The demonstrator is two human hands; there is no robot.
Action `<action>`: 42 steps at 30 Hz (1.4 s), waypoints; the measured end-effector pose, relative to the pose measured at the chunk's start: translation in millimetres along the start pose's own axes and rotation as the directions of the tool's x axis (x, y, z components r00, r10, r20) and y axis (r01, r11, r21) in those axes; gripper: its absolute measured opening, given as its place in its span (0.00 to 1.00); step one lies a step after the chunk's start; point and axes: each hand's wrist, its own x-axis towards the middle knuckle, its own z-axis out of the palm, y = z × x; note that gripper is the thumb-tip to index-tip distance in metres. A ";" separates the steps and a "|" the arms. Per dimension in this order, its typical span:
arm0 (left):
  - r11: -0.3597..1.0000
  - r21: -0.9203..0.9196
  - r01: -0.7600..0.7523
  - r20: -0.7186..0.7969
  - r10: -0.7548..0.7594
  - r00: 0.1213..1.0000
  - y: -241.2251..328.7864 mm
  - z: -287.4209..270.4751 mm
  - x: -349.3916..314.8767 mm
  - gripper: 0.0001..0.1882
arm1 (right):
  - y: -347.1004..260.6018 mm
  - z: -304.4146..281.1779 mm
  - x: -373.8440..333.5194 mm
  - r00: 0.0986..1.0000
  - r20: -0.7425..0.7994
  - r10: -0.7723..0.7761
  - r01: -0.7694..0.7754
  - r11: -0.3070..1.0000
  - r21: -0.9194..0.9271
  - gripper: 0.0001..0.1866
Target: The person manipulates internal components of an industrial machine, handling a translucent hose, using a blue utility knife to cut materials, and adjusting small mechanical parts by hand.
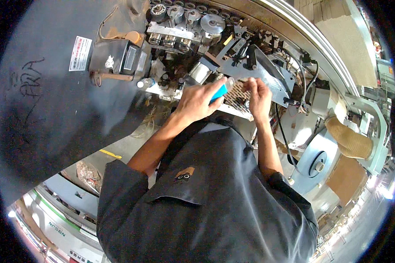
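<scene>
L hand grips the small bright-blue, pale-tipped object, prob. light, stiff plastic, a bit slick, best held mid-sides, nr the L edge of the brownish slotted metal plate; R hand curled, can't tell if holding anything.

Cannot see the whole of the blue object, partly covered by the left hand; cannot make out the blurred pale tip just beside it. Cannot tell the thing, if any, between the fingertips of the right hand, smeared by blur. Cannot follow the dark jacket past the lower edge, nor the dark panel beyond the round rim at left. Cannot identify the tiny items at lower right, too small to tell apart.
</scene>
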 end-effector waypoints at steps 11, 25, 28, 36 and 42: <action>0.634 -0.684 0.360 0.270 -0.239 0.933 -6.3 32.8 7.7 0.20 | 90.6 -61.5 -57.5 0.972 0.065 0.226 -0.235 0.953 0.193 0.13; 0.049 -0.798 0.601 0.596 -0.088 0.798 78.2 119.3 46.9 0.24 | 46.5 -44.2 -98.8 0.949 0.239 0.208 -0.310 0.765 0.564 0.18; 0.223 -0.763 0.606 0.610 -0.062 0.790 92.0 127.6 44.3 0.22 | 66.5 -44.4 -111.7 0.957 0.185 0.222 -0.289 0.725 0.625 0.17; 0.768 -0.380 0.516 0.759 -0.060 0.648 119.2 129.5 41.7 0.25 | 86.9 -48.1 -130.8 0.974 0.027 0.224 -0.097 0.307 0.947 0.19; 0.646 -0.519 0.560 0.751 0.031 0.660 129.4 161.1 28.7 0.24 | 132.7 -60.9 -129.2 0.949 0.013 0.314 -0.107 0.284 0.953 0.19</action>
